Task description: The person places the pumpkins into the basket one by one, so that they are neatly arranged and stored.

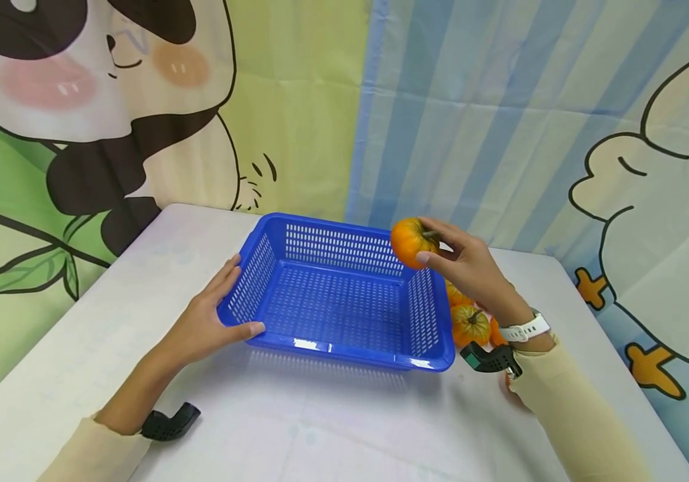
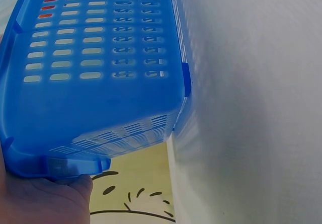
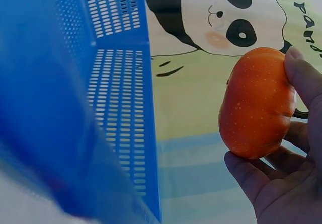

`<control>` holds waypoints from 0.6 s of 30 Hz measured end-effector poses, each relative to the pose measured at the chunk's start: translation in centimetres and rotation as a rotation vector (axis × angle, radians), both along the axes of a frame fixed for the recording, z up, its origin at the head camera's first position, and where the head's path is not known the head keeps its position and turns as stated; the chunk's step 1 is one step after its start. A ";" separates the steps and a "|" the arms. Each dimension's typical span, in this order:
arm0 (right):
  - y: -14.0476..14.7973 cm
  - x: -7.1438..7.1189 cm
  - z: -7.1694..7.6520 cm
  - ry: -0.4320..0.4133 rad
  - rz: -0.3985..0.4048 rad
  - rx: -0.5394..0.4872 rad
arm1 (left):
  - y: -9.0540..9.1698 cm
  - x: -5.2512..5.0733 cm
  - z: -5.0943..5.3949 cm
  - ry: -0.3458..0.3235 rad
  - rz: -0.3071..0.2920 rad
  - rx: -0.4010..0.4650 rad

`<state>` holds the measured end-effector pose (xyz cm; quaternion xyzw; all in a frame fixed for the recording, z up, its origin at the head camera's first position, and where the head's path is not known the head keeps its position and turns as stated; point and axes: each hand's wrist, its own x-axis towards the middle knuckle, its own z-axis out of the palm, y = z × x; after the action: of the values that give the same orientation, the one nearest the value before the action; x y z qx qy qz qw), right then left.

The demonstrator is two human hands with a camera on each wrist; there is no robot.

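Note:
A small orange pumpkin (image 1: 407,242) with a short stem is held above the right rear corner of the blue plastic basket (image 1: 332,360). My right hand (image 1: 471,268) pinches it between thumb and fingers; in the right wrist view the pumpkin (image 3: 256,105) shows its smooth side, apart from the basket wall. My left hand (image 1: 202,325) rests against the basket's left side, fingers extended along the outside and thumb at the front left corner. The left wrist view shows the basket's slotted wall (image 2: 95,98) and part of the left hand (image 2: 45,199) at the rim.
Several more small pumpkins (image 1: 469,324) lie on the white table (image 1: 296,428) right of the basket, partly hidden by the right arm. A cartoon-printed curtain (image 1: 296,100) hangs behind the table. The right wrist wears a white band (image 1: 525,329).

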<state>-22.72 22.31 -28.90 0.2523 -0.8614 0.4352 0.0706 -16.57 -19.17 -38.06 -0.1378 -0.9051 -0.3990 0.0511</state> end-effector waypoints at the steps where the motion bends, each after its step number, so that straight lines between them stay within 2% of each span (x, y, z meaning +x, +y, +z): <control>1: -0.2 -0.3 0.1 0.004 0.004 0.004 | 0.0 0.0 0.0 -0.001 0.001 -0.001; 9: -1.5 -2.8 0.7 0.007 0.011 0.038 | 0.0 0.1 -0.2 0.005 -0.003 0.020; 18: -3.7 -5.1 0.5 -0.027 0.047 0.061 | -0.1 0.2 -0.1 0.033 -0.007 -0.013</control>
<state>-27.80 18.57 -28.38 0.2684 -0.8691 0.4135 0.0409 -16.35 -19.24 -38.20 -0.1477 -0.9062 -0.3910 0.0638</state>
